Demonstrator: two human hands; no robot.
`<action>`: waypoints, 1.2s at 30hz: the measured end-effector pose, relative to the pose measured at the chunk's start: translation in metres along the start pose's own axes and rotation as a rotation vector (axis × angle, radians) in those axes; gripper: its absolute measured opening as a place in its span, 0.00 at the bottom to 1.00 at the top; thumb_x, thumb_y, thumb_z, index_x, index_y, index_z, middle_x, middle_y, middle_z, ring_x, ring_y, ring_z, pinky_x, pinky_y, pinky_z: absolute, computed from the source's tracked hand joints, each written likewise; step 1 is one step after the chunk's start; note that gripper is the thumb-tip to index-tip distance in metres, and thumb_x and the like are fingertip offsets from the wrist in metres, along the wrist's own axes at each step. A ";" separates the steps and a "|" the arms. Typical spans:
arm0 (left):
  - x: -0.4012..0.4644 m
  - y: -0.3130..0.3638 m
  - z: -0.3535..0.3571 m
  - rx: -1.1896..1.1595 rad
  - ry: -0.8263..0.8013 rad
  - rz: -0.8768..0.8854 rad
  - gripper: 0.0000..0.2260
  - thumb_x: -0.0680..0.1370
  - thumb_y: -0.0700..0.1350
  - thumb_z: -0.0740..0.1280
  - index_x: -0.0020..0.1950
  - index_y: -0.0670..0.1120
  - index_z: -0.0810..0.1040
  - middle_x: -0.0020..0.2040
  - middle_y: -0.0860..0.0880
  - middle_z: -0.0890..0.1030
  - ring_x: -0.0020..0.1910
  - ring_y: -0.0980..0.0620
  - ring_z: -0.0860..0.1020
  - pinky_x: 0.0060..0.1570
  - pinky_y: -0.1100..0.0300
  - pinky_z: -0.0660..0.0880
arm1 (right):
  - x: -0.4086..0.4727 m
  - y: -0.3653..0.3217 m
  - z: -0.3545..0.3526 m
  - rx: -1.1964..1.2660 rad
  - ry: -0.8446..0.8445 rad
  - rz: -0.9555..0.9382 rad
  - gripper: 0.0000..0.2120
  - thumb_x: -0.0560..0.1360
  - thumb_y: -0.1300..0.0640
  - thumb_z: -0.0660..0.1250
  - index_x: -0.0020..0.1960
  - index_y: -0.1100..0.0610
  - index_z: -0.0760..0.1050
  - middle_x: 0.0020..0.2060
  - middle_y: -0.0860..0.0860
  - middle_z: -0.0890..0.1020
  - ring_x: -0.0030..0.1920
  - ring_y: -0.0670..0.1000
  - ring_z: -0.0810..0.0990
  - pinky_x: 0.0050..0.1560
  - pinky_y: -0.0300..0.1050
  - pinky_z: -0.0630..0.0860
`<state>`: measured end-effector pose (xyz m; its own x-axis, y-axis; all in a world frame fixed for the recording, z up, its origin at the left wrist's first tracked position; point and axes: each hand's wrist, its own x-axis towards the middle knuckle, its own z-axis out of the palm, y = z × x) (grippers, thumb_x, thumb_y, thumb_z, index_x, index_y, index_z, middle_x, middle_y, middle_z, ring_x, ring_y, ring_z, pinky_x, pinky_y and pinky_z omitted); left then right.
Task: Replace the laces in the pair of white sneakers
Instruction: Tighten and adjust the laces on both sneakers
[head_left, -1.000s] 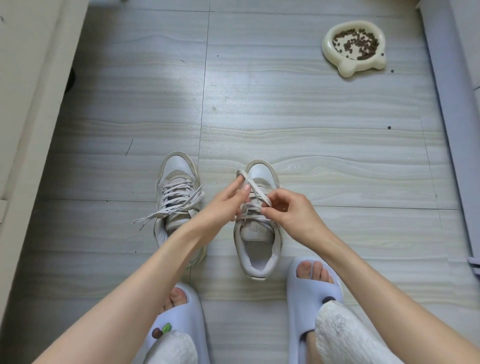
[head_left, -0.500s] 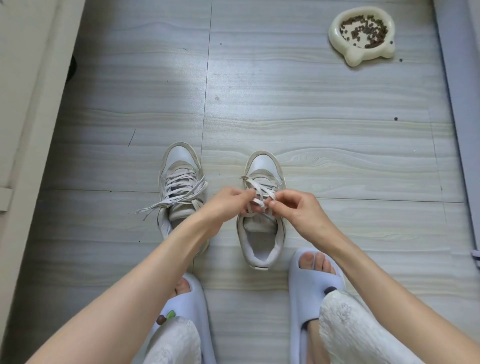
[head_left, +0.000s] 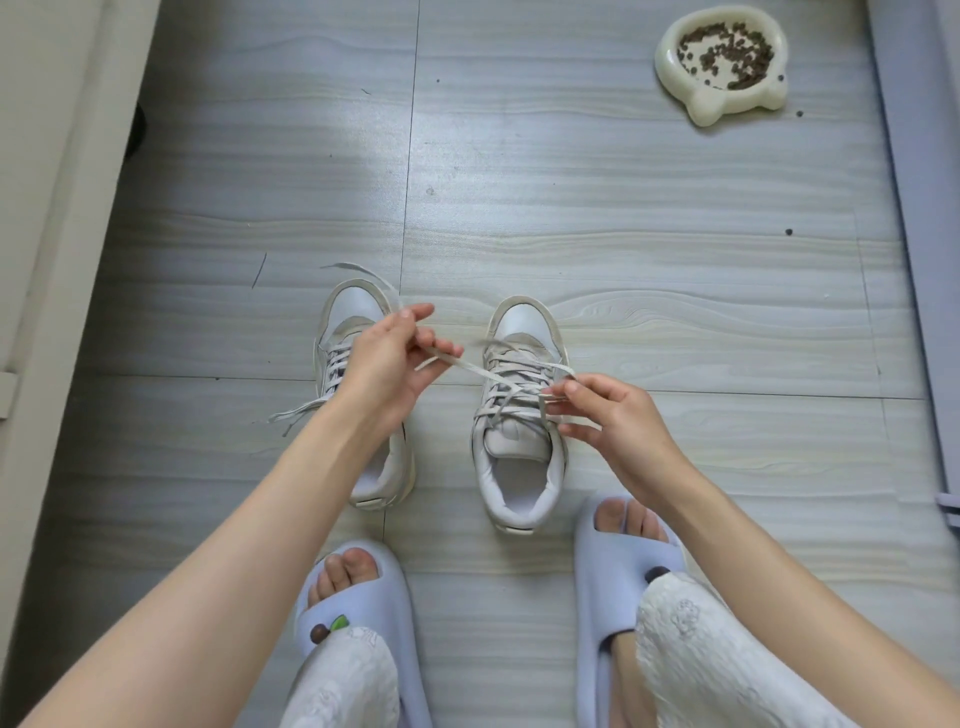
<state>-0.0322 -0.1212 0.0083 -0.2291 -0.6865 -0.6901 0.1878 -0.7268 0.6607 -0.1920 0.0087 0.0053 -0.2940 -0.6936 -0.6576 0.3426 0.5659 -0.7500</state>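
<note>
— White sneakers, two, side by side on the grey floor (head_left: 571, 208), toes pointing away from the person. Which one is being handled?

— Right sneaker (head_left: 522, 415), between the two hands. Its lace (head_left: 475, 370) is drawn out taut to the left hand (head_left: 387, 364), which is raised over the left sneaker (head_left: 353, 322) and hides its middle.

— Left hand, state?

— Fingers curled, pinching the lace between thumb and fingertips; the loose end trails past the hand, blurred.

— Right hand?

— Right hand (head_left: 615, 421) sits just beside the right sneaker's outer eyelets. Thumb and forefinger pinch a strand of the same lace at the eyelet row; the other fingers are bent.

— Left sneaker, condition?

— Laced, ends untied, lying loose on the floor beside the left forearm.

— Other items?

— Slippers, lilac, one on each foot, below the wrists: left slipper (head_left: 363, 592), right slipper (head_left: 613, 566). Cream bowl (head_left: 722, 98) holding brown kibble, well beyond the right hand.
</note>
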 end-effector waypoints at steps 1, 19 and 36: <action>0.001 0.001 -0.007 0.019 0.038 0.016 0.10 0.83 0.40 0.52 0.49 0.42 0.72 0.23 0.52 0.69 0.24 0.55 0.72 0.36 0.59 0.79 | 0.001 0.002 -0.004 0.017 0.027 0.048 0.08 0.78 0.63 0.61 0.42 0.59 0.77 0.38 0.52 0.81 0.36 0.46 0.80 0.36 0.36 0.74; -0.015 -0.062 -0.017 1.449 -0.356 0.508 0.19 0.77 0.48 0.65 0.66 0.45 0.68 0.60 0.46 0.73 0.59 0.47 0.74 0.59 0.54 0.68 | 0.002 0.035 -0.013 -0.926 -0.054 -0.323 0.16 0.72 0.53 0.70 0.58 0.55 0.73 0.49 0.45 0.72 0.49 0.42 0.72 0.54 0.38 0.68; -0.018 -0.028 -0.011 0.484 -0.385 -0.345 0.16 0.76 0.33 0.53 0.55 0.41 0.77 0.34 0.50 0.75 0.27 0.57 0.63 0.24 0.68 0.60 | 0.021 0.021 -0.028 -1.221 0.179 -0.251 0.07 0.74 0.56 0.68 0.47 0.58 0.82 0.45 0.56 0.80 0.49 0.58 0.78 0.49 0.48 0.72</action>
<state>-0.0230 -0.0890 -0.0011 -0.5371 -0.2979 -0.7892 -0.3813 -0.7488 0.5422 -0.2158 0.0185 -0.0258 -0.3806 -0.8256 -0.4166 -0.7589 0.5363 -0.3693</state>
